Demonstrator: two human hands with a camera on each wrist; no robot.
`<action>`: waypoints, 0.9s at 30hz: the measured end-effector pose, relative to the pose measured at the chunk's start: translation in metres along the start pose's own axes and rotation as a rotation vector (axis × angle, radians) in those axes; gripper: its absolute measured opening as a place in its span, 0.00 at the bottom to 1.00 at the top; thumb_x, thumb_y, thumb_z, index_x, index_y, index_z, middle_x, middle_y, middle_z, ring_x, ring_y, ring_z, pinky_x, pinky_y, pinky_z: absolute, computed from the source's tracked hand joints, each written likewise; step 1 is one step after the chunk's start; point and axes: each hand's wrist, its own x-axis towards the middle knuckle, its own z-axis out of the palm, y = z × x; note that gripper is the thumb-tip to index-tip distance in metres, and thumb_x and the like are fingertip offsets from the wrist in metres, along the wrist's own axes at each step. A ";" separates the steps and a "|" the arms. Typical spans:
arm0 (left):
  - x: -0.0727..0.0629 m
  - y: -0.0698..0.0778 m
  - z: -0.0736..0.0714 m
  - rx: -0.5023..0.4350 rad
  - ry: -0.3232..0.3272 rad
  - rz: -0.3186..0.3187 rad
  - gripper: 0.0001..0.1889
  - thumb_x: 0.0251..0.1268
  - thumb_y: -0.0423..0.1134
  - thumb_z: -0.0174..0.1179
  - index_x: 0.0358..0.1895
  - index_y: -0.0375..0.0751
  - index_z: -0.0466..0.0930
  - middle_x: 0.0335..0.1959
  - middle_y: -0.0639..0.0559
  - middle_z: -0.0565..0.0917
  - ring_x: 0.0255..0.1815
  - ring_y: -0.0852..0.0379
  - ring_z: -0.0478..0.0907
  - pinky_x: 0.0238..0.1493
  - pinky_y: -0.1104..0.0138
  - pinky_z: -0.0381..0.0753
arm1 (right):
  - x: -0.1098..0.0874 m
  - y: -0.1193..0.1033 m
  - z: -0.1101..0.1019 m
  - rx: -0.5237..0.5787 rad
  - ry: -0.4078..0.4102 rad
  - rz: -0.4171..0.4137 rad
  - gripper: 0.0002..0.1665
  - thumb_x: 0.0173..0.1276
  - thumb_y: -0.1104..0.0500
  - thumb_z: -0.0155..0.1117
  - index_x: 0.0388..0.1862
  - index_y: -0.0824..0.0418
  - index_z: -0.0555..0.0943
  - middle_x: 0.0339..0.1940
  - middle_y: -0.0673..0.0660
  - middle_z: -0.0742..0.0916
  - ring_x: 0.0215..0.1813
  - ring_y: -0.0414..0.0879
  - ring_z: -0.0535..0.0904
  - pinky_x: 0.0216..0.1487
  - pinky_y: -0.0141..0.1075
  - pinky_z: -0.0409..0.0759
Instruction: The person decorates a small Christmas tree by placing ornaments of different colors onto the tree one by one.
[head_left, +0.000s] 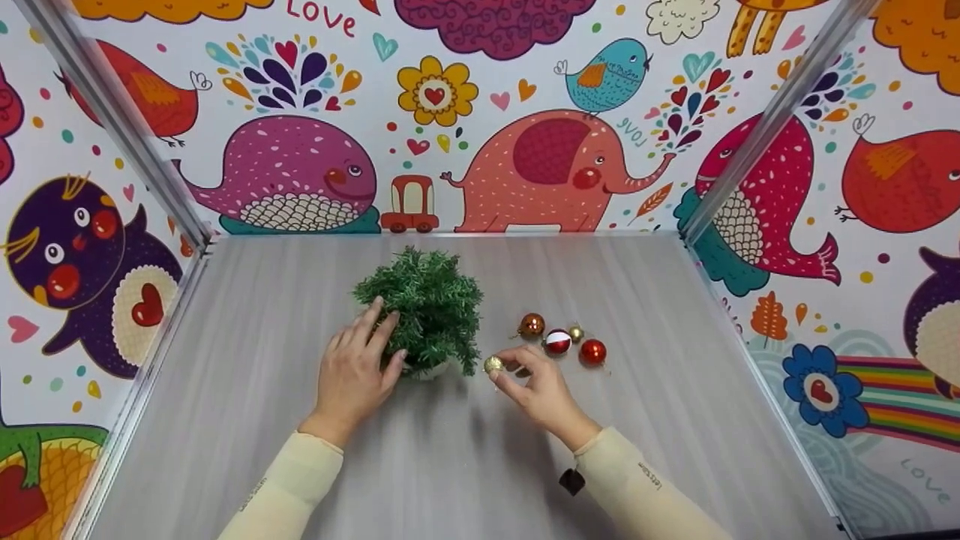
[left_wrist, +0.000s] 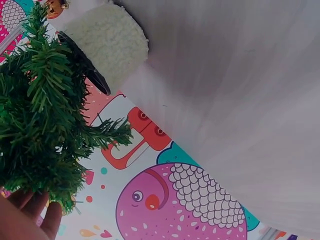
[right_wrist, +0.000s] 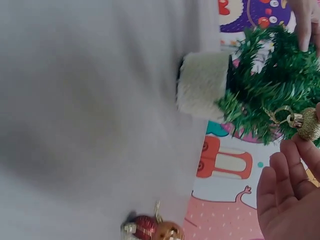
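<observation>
A small green artificial Christmas tree stands in a fuzzy white pot. My left hand touches the tree's left side, its fingers spread against the branches; some fingertips are hidden among the needles in the left wrist view. Just right of the tree, my right hand pinches a gold glitter bauble between thumb and fingers. The bauble's cap and gold hanging loop point toward the branches in the right wrist view.
Beyond my right hand lie an orange bauble, a red-and-white bauble, a small gold bauble and a red bauble. Cartoon-printed walls with metal edge strips enclose the grey table. A dark tag hangs by the right sleeve.
</observation>
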 end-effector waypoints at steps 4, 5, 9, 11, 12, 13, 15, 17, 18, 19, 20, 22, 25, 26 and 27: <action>0.000 0.002 0.001 0.002 0.005 -0.001 0.30 0.62 0.45 0.67 0.67 0.41 0.75 0.72 0.39 0.68 0.65 0.39 0.72 0.57 0.43 0.73 | 0.002 -0.006 0.006 0.110 -0.028 0.057 0.11 0.66 0.62 0.70 0.47 0.60 0.85 0.40 0.51 0.84 0.41 0.49 0.82 0.43 0.44 0.83; 0.000 0.002 0.001 0.005 0.004 -0.003 0.30 0.62 0.45 0.67 0.67 0.41 0.75 0.72 0.39 0.68 0.65 0.39 0.71 0.57 0.43 0.72 | 0.002 -0.008 0.007 0.124 -0.032 0.066 0.11 0.66 0.63 0.69 0.47 0.62 0.85 0.40 0.52 0.84 0.41 0.49 0.82 0.42 0.44 0.82; 0.001 0.005 0.001 0.013 0.001 -0.013 0.29 0.64 0.47 0.65 0.67 0.41 0.75 0.72 0.39 0.68 0.66 0.40 0.71 0.59 0.44 0.71 | 0.004 -0.030 0.005 0.169 -0.047 0.089 0.10 0.67 0.66 0.67 0.47 0.68 0.84 0.39 0.56 0.84 0.40 0.51 0.82 0.42 0.43 0.82; 0.001 0.005 0.001 0.016 0.002 -0.017 0.29 0.64 0.48 0.64 0.67 0.41 0.75 0.72 0.39 0.68 0.66 0.40 0.70 0.59 0.44 0.71 | 0.005 -0.042 0.003 0.183 -0.052 0.097 0.10 0.68 0.66 0.66 0.47 0.70 0.84 0.39 0.57 0.84 0.41 0.51 0.82 0.42 0.43 0.82; 0.001 0.005 0.001 0.015 0.004 -0.018 0.29 0.64 0.48 0.64 0.67 0.40 0.75 0.72 0.39 0.68 0.66 0.40 0.70 0.59 0.44 0.71 | 0.005 -0.047 0.002 0.185 -0.053 0.098 0.10 0.68 0.66 0.66 0.46 0.70 0.84 0.39 0.57 0.84 0.41 0.50 0.81 0.42 0.43 0.82; 0.001 0.005 0.001 0.014 0.006 -0.021 0.29 0.64 0.48 0.64 0.67 0.40 0.75 0.72 0.39 0.68 0.66 0.40 0.70 0.59 0.44 0.70 | 0.005 -0.051 0.002 0.188 -0.054 0.098 0.10 0.68 0.66 0.66 0.46 0.70 0.84 0.39 0.56 0.84 0.41 0.49 0.81 0.43 0.43 0.82; 0.001 0.005 0.001 0.012 0.012 -0.023 0.29 0.63 0.47 0.64 0.66 0.40 0.76 0.72 0.39 0.67 0.67 0.40 0.70 0.60 0.43 0.70 | 0.005 -0.054 0.003 0.193 -0.050 0.097 0.10 0.68 0.67 0.66 0.46 0.70 0.83 0.40 0.57 0.84 0.41 0.48 0.81 0.42 0.44 0.82; 0.000 0.006 0.001 0.009 0.018 -0.023 0.29 0.63 0.47 0.64 0.66 0.40 0.76 0.72 0.39 0.67 0.67 0.40 0.69 0.60 0.43 0.70 | 0.006 -0.056 0.005 0.204 -0.044 0.095 0.10 0.68 0.67 0.65 0.46 0.70 0.83 0.40 0.57 0.85 0.41 0.48 0.81 0.42 0.44 0.82; 0.000 0.006 0.001 0.009 0.021 -0.023 0.29 0.63 0.47 0.64 0.66 0.40 0.76 0.72 0.39 0.67 0.68 0.40 0.69 0.60 0.43 0.70 | 0.006 -0.056 0.005 0.210 -0.042 0.096 0.10 0.68 0.67 0.65 0.46 0.70 0.83 0.40 0.57 0.85 0.41 0.48 0.81 0.42 0.44 0.82; 0.001 0.006 0.001 0.009 0.022 -0.022 0.29 0.63 0.47 0.64 0.66 0.40 0.76 0.72 0.39 0.67 0.68 0.40 0.68 0.60 0.43 0.70 | 0.006 -0.057 0.006 0.218 -0.044 0.096 0.10 0.68 0.67 0.65 0.46 0.71 0.83 0.40 0.57 0.85 0.41 0.48 0.81 0.41 0.44 0.82; 0.001 0.007 0.001 0.009 0.025 -0.020 0.29 0.63 0.47 0.64 0.66 0.40 0.76 0.72 0.39 0.67 0.68 0.40 0.68 0.60 0.43 0.70 | 0.007 -0.057 0.007 0.224 -0.044 0.097 0.10 0.68 0.67 0.65 0.46 0.71 0.83 0.40 0.58 0.85 0.42 0.48 0.81 0.41 0.44 0.82; 0.001 0.009 0.001 0.010 0.029 -0.015 0.29 0.63 0.47 0.64 0.66 0.40 0.75 0.72 0.39 0.67 0.68 0.40 0.68 0.60 0.43 0.70 | 0.008 -0.058 0.009 0.233 -0.048 0.103 0.10 0.69 0.66 0.65 0.46 0.71 0.83 0.40 0.58 0.86 0.42 0.48 0.81 0.41 0.42 0.82; 0.001 0.011 0.002 0.013 0.031 -0.007 0.29 0.63 0.47 0.63 0.66 0.40 0.75 0.73 0.40 0.66 0.69 0.40 0.67 0.61 0.43 0.70 | 0.009 -0.060 0.011 0.249 -0.052 0.115 0.10 0.69 0.66 0.65 0.46 0.70 0.84 0.40 0.57 0.86 0.42 0.49 0.81 0.40 0.38 0.81; 0.000 0.012 0.002 0.012 0.034 -0.003 0.29 0.62 0.47 0.64 0.66 0.40 0.75 0.73 0.41 0.66 0.69 0.40 0.67 0.61 0.43 0.69 | 0.010 -0.061 0.012 0.256 -0.049 0.122 0.10 0.69 0.66 0.65 0.46 0.70 0.84 0.40 0.57 0.86 0.42 0.49 0.81 0.40 0.37 0.81; 0.000 0.013 0.003 0.013 0.040 0.003 0.30 0.62 0.47 0.64 0.66 0.40 0.75 0.73 0.41 0.66 0.70 0.40 0.67 0.62 0.43 0.69 | 0.010 -0.062 0.012 0.260 -0.047 0.129 0.09 0.70 0.65 0.64 0.46 0.69 0.84 0.39 0.57 0.86 0.42 0.49 0.81 0.40 0.37 0.80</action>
